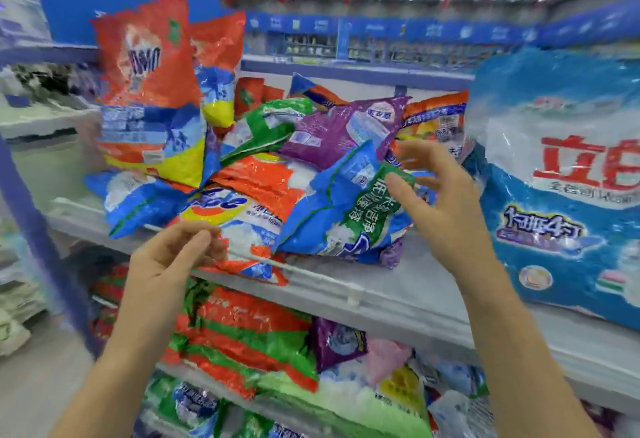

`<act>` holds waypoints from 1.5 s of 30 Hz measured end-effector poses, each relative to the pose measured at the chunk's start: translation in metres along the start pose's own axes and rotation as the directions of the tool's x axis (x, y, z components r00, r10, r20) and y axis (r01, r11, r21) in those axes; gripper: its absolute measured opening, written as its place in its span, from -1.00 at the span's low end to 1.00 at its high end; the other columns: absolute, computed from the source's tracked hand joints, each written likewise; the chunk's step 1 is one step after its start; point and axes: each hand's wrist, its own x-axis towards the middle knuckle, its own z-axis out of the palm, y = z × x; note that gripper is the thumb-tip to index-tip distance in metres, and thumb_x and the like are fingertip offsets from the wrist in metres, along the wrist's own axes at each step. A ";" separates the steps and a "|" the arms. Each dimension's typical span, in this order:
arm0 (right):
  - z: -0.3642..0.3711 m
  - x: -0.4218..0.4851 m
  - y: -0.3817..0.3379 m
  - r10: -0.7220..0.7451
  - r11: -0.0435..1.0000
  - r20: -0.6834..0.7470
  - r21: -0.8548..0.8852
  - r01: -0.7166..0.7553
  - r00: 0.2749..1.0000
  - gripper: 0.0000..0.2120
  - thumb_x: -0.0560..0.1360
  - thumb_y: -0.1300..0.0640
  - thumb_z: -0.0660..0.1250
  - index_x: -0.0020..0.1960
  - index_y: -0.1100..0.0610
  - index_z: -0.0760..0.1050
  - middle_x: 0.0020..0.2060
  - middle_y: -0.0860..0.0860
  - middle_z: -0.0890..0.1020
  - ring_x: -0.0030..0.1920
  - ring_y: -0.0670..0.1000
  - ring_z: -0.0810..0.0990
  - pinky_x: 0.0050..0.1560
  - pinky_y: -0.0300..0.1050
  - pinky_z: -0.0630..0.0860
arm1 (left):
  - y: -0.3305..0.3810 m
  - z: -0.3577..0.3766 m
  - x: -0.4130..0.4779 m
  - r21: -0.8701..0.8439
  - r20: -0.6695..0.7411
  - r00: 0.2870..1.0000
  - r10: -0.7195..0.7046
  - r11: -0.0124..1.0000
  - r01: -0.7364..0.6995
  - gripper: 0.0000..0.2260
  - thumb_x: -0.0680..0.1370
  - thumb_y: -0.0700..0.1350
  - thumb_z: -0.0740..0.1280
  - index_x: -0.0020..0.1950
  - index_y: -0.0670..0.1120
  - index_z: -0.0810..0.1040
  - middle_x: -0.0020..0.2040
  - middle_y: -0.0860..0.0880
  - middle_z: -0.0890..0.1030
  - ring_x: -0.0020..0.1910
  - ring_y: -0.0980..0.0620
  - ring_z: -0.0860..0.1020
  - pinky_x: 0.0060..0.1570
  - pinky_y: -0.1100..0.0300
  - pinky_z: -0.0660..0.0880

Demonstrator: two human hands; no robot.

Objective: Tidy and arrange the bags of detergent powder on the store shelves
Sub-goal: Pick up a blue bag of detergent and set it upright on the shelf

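Head view: shelf (381, 299) holds heaped detergent bags (332, 133); right hand (446, 205) perhaps touches one.

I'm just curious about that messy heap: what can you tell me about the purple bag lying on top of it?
The purple bag is a glossy, crinkled plastic pouch with a pale label panel. It lies tilted on top of the heap on the shelf, between a green bag and an orange bag. A blue and green bag overlaps its lower edge. The right hand hovers close by; contact is unclear.
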 end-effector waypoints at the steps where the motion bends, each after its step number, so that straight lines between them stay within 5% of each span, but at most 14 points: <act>1: 0.007 0.013 -0.001 -0.006 0.999 0.038 -0.045 0.008 0.999 -0.65 0.44 -0.01 0.35 0.19 -0.06 0.38 0.09 -0.20 0.54 0.13 -0.24 0.48 0.08 -0.44 0.36 | -0.002 -0.001 0.008 -0.014 0.034 0.999 -0.002 1.000 0.002 -0.72 0.58 -0.24 0.22 -0.23 0.01 0.62 -0.30 0.07 0.66 -0.28 0.14 0.61 -0.20 0.36 0.53; 4: 0.020 0.044 0.005 0.014 0.980 0.229 -0.196 0.032 0.973 -0.52 0.45 0.08 0.43 0.30 -0.05 0.33 0.19 -0.18 0.48 0.18 -0.30 0.41 0.17 -0.45 0.29 | -0.006 -0.002 0.032 -0.063 0.121 0.993 0.011 0.998 -0.004 -0.71 0.57 -0.28 0.22 -0.24 -0.02 0.60 -0.34 0.06 0.65 -0.31 0.15 0.60 -0.23 0.36 0.54; 6: 0.026 0.058 0.012 0.052 0.961 0.238 -0.275 0.016 0.970 -0.71 0.43 0.11 0.45 0.11 -0.03 0.48 -0.01 -0.20 0.54 -0.06 -0.33 0.47 0.01 -0.40 0.39 | -0.007 0.002 0.045 -0.090 0.196 0.980 0.034 0.996 -0.017 -0.67 0.56 -0.29 0.23 -0.26 0.02 0.63 -0.34 0.06 0.64 -0.31 0.15 0.59 -0.25 0.34 0.53; 8: 0.029 0.066 0.017 0.057 0.952 0.163 -0.307 -0.004 0.985 -0.85 0.39 0.11 0.48 -0.20 -0.01 0.51 -0.27 -0.05 0.57 -0.30 -0.14 0.47 -0.23 -0.11 0.42 | -0.008 0.009 0.050 -0.084 0.244 0.968 0.061 0.996 -0.042 -0.73 0.55 -0.30 0.24 -0.23 -0.03 0.61 -0.33 0.07 0.64 -0.30 0.16 0.58 -0.22 0.36 0.51; 11: 0.035 0.071 0.015 0.005 0.905 0.011 -0.425 0.000 1.000 -0.75 0.39 0.06 0.47 -0.31 0.17 0.48 -0.41 0.04 0.49 -0.38 0.01 0.39 -0.32 -0.07 0.30 | -0.008 0.021 0.056 -0.079 0.368 0.926 0.081 0.995 -0.056 -0.95 0.51 -0.23 0.35 -0.09 -0.09 0.57 -0.25 0.04 0.65 -0.22 0.17 0.60 -0.16 0.42 0.48; 15: 0.025 0.086 -0.008 -0.091 0.895 -0.205 -0.446 -0.010 0.975 -0.73 0.40 0.07 0.44 -0.29 0.23 0.46 -0.42 0.02 0.47 -0.36 0.02 0.42 -0.32 -0.03 0.34 | -0.008 0.034 0.064 -0.076 0.508 0.859 0.061 0.997 -0.025 -0.68 0.37 0.17 0.39 0.03 0.03 0.55 -0.09 0.09 0.64 -0.07 0.21 0.59 -0.09 0.43 0.47; 19: 0.017 0.092 -0.033 -0.127 0.929 -0.362 -0.369 -0.017 0.924 -0.68 0.39 0.14 0.46 -0.38 0.02 0.34 -0.48 -0.15 0.38 -0.45 -0.19 0.34 -0.37 -0.28 0.24 | 0.000 0.045 0.064 -0.182 0.490 0.868 0.080 0.983 0.012 -0.68 0.42 0.03 0.47 0.10 -0.01 0.52 0.03 0.00 0.62 -0.04 0.27 0.58 -0.08 0.46 0.46; 23: 0.007 0.095 -0.070 -0.218 0.938 -0.507 -0.345 0.036 0.834 -0.58 0.38 0.20 0.44 -0.39 -0.01 0.21 -0.48 -0.13 0.30 -0.45 -0.18 0.26 -0.38 -0.35 0.20 | 0.002 0.074 0.050 -0.166 0.624 0.779 0.069 0.985 0.046 -0.40 0.17 0.23 0.47 0.17 0.28 0.36 0.13 0.29 0.53 0.11 0.40 0.48 0.10 0.42 0.42; 26: -0.003 0.092 -0.094 -0.228 0.947 -0.577 -0.320 0.040 0.784 -0.58 0.39 0.19 0.44 -0.41 0.01 0.21 -0.49 -0.14 0.28 -0.45 -0.18 0.22 -0.38 -0.33 0.20 | 0.013 0.106 0.034 -0.245 0.631 0.767 0.111 0.968 0.061 -0.16 0.23 0.25 0.52 0.42 0.08 0.27 0.29 0.24 0.47 0.24 0.35 0.43 0.23 0.31 0.42; 30: -0.049 0.073 -0.111 -0.197 0.937 -0.607 -0.346 -0.034 0.770 -0.59 0.39 0.19 0.44 -0.43 0.02 0.23 -0.51 -0.11 0.28 -0.46 -0.19 0.21 -0.38 -0.29 0.21 | 0.044 0.132 0.024 -0.392 0.514 0.837 0.189 0.920 0.033 -0.56 0.36 -0.02 0.42 0.21 0.06 0.44 0.10 0.23 0.55 0.00 0.44 0.52 -0.06 0.52 0.44; 36: -0.154 0.000 -0.100 -0.100 0.824 -0.658 -0.475 -0.308 0.747 -0.57 0.42 0.15 0.44 -0.38 0.03 0.19 -0.44 -0.03 0.22 -0.39 -0.08 0.18 -0.36 -0.21 0.14 | 0.061 0.167 0.004 -0.311 0.756 0.612 0.230 0.950 0.027 -0.87 0.51 -0.19 0.35 -0.10 0.05 0.52 -0.32 0.29 0.63 -0.32 0.30 0.58 -0.30 0.44 0.46; 40: -0.214 -0.069 -0.105 -0.071 0.644 -0.667 -0.598 -0.476 0.741 -0.64 0.44 0.08 0.42 -0.34 0.09 0.25 -0.42 -0.04 0.29 -0.36 -0.04 0.27 -0.29 -0.09 0.18 | 0.082 0.200 -0.041 -0.244 0.913 0.384 0.139 0.939 0.240 -0.92 0.47 -0.15 0.41 -0.10 -0.05 0.52 -0.34 0.14 0.66 -0.42 0.30 0.57 -0.40 0.46 0.45; 43: -0.264 -0.120 -0.119 0.053 0.413 -0.622 -0.699 -0.584 0.781 -0.79 0.46 0.05 0.40 -0.14 0.14 0.42 -0.31 -0.08 0.43 -0.19 0.04 0.43 -0.17 -0.02 0.38 | 0.099 0.229 -0.086 -0.216 0.961 0.245 0.126 0.896 0.388 -0.43 0.03 0.21 0.61 -0.13 -0.07 0.59 -0.27 0.02 0.69 -0.38 0.16 0.63 -0.42 0.34 0.52; 45: -0.297 -0.150 -0.131 0.166 0.420 -0.537 -0.721 -0.551 0.827 -0.75 0.45 0.05 0.42 0.03 0.14 0.48 -0.19 -0.05 0.52 -0.10 0.00 0.48 -0.02 0.01 0.43 | 0.113 0.249 -0.122 -0.189 0.979 0.149 0.137 0.886 0.423 -0.48 0.13 0.17 0.60 -0.09 -0.12 0.60 -0.25 -0.02 0.70 -0.35 0.09 0.65 -0.38 0.29 0.54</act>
